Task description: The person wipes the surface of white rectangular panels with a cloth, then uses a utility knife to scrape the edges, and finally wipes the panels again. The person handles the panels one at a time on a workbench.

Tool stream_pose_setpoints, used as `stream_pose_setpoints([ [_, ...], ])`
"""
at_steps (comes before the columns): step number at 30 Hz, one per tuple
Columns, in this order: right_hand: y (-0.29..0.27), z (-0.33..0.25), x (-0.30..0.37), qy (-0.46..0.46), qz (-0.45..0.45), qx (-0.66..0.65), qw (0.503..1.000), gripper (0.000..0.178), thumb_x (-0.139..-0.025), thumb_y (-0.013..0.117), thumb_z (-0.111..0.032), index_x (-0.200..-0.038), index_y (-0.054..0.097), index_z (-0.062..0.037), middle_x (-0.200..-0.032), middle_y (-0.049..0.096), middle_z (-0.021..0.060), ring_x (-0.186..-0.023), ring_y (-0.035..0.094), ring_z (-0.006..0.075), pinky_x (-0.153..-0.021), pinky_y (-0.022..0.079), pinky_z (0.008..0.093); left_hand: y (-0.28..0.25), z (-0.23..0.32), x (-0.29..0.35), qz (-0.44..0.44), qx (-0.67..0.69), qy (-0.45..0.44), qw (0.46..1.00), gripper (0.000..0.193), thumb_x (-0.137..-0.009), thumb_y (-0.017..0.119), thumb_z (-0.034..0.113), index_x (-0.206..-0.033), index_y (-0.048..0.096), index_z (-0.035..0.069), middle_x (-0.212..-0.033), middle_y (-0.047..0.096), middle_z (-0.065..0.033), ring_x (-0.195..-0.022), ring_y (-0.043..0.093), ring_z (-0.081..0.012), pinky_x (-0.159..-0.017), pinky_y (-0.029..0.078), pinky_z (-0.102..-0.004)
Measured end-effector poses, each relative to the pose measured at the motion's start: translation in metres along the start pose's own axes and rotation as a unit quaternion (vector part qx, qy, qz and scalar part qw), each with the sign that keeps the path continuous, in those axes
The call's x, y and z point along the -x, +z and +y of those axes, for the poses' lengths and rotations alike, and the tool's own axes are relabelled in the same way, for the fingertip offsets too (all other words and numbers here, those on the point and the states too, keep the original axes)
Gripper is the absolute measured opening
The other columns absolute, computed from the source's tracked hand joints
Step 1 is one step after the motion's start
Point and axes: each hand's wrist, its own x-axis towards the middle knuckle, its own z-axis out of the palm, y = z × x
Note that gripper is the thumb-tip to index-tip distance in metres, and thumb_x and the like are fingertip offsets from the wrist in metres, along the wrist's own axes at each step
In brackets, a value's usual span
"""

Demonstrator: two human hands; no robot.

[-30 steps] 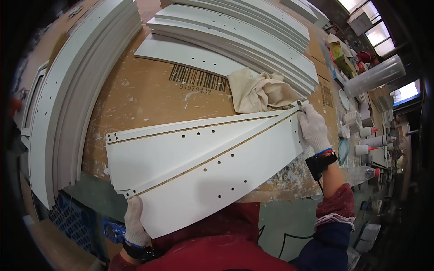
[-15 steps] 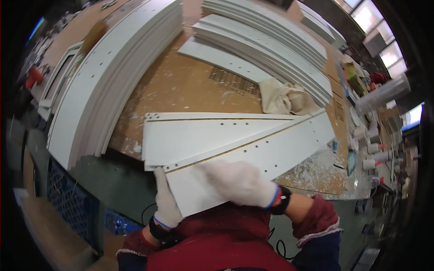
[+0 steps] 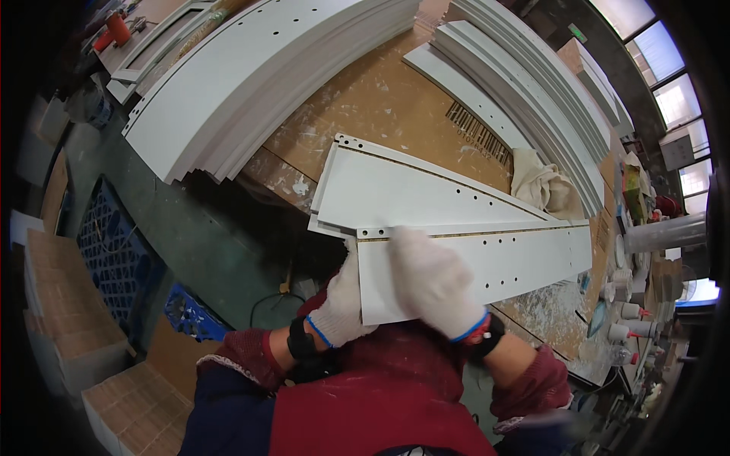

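Note:
A white drilled panel (image 3: 532,254) with a groove along its far edge lies in front of me, its near left corner sticking out over the table edge. My left hand (image 3: 344,300), in a white glove, grips the panel's left end, with the fingers partly hidden under it. My right hand (image 3: 430,281), gloved too, is curled and pressed on the panel's top face near the groove's left end. Whatever its fingers may hold is hidden. Beneath and beyond this board lies a second white panel (image 3: 403,178), grooved and drilled likewise, set at an angle.
A tall stack of white panels (image 3: 228,72) stands at the left, and more stacked panels (image 3: 525,91) lie at the far right. A crumpled cloth (image 3: 541,182) rests beside them on the cardboard-covered table (image 3: 365,95). Bottles (image 3: 620,332) line the right; a blue crate (image 3: 194,311) sits below left.
My right hand has moved over the panel toward the left end of its groove. The view has turned, so the panels now appear at another angle. My left hand keeps the panel's end.

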Motion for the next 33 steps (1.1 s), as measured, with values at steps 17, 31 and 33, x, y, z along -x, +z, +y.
stream_pose_setpoints([
  [17, -0.069, 0.182, 0.164, 0.349, 0.148, 0.178, 0.908, 0.022, -0.093, 0.056, -0.022, -0.105, 0.062, -0.0042, -0.082, 0.066, 0.0186, -0.069, 0.065, 0.035, -0.062, 0.05, 0.045, 0.006, 0.007, 0.009, -0.097, -0.296, 0.064, 0.948, 0.065, -0.102, 0.033, 0.049, -0.143, 0.033, -0.001, -0.131, 0.054, -0.0149, -0.122, 0.054, -0.0263, -0.102, 0.044, -0.036],
  [31, 0.001, -0.017, 0.07, -0.041, 0.07, -0.154, 0.985, 0.029, -0.083, 0.058, -0.012, -0.112, 0.062, -0.0124, -0.082, 0.065, 0.0024, -0.065, 0.065, 0.0178, -0.049, 0.05, 0.0303, 0.021, 0.002, 0.008, -0.045, -0.001, 0.033, 0.998, 0.059, -0.097, 0.051, 0.047, -0.14, 0.042, 0.008, -0.131, 0.055, -0.0136, -0.117, 0.055, -0.0313, -0.1, 0.045, -0.042],
  [33, -0.007, 0.009, 0.077, -0.014, 0.107, -0.101, 0.989, 0.03, -0.083, 0.059, -0.012, -0.112, 0.061, -0.0119, -0.077, 0.063, 0.0026, -0.063, 0.064, 0.0197, -0.048, 0.05, 0.031, -0.021, 0.004, 0.013, -0.029, -0.312, 0.082, 0.946, 0.048, -0.095, 0.057, 0.03, -0.136, 0.046, 0.006, -0.126, 0.058, -0.0126, -0.11, 0.059, -0.0317, -0.095, 0.048, -0.0413],
])
